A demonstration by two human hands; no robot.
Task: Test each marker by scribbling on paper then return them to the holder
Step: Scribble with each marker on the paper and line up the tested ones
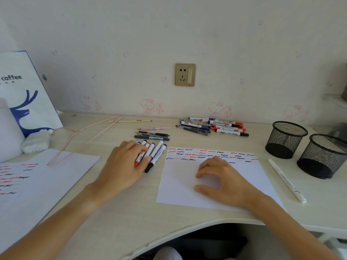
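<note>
item: marker cluster (pixel 152 155), on the table (pixel 131 203) just left of the paper (pixel 187 192). long axes run from near-left to far-right; caps mixed, the red one nearest me. my left hand (pixel 124 166) lies over them, grip loose, fingers touching, nothing pinched as far as i can tell. right hand (pixel 221 179) rests on the paper, grip relaxed, holding nothing. risk, i judge: a careless pull rolls neighbours onto the scribbles; both holders (pixel 287 139) sit well apart.

On the desk (pixel 131 212), a row of markers (pixel 153 154) lies left of the paper (pixel 180 188); two mesh holders (pixel 286 139) stand right of it.
</note>
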